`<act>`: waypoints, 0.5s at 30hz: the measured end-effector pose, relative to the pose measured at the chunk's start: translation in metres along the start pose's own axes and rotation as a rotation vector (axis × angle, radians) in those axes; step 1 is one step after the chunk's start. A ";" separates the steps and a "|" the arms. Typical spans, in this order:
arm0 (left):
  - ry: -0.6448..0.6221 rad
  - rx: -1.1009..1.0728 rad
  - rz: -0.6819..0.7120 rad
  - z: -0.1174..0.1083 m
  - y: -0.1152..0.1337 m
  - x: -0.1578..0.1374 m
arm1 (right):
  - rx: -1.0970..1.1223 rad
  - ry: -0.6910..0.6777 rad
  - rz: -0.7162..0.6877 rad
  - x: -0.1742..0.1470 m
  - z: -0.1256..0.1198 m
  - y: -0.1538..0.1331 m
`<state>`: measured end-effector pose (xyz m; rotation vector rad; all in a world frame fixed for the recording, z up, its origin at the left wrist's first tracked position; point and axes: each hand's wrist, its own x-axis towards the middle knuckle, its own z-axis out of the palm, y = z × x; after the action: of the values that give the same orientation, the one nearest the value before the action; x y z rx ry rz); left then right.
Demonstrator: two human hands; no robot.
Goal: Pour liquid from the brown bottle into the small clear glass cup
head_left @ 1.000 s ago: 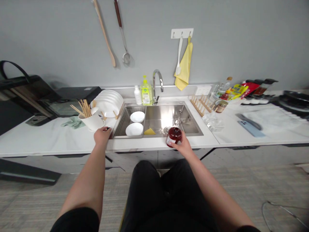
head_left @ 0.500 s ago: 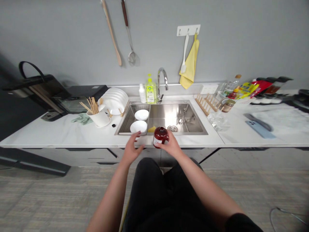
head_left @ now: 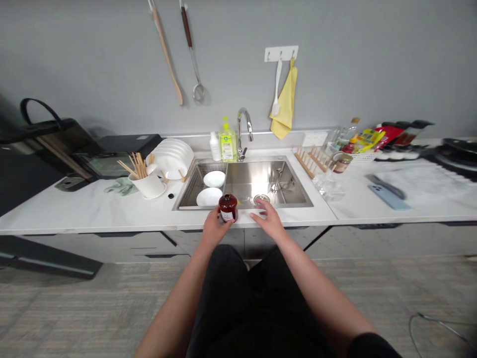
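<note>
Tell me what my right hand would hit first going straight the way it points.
Probably the dark red bottle held in your left hand; your right hand points roughly toward it across a gap, though depth is unclear.

From above, the sink point(head_left: 242, 174) is open across its wide right side. Bowls point(head_left: 208, 197) crowd its left, the faucet point(head_left: 239, 132) rises behind, the bottle point(head_left: 227, 203) obstructs part of its front edge.

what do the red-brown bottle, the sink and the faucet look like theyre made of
Red-brown bottle: glossy, perhaps tinted glass or plastic; its shoulder catches highlights, but the look leaves it open.
Sink: probably stainless steel, satin, given its grey sheen and soft reflections.
Faucet: likely chromed metal, polished, with light and dark streaks.
</note>
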<state>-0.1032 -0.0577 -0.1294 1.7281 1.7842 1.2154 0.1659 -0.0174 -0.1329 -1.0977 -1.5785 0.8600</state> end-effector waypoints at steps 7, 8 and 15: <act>-0.094 0.012 -0.005 -0.013 -0.013 0.002 | -0.068 0.254 0.000 -0.018 -0.095 0.030; -0.094 0.018 0.008 -0.014 -0.014 0.002 | -0.097 0.296 0.012 -0.020 -0.108 0.034; -0.112 -0.006 0.047 -0.017 -0.017 0.003 | -0.394 0.716 0.111 -0.009 -0.204 0.066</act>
<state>-0.1273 -0.0584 -0.1323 1.8067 1.6833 1.1180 0.3797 -0.0004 -0.1427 -1.5655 -1.0969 0.1627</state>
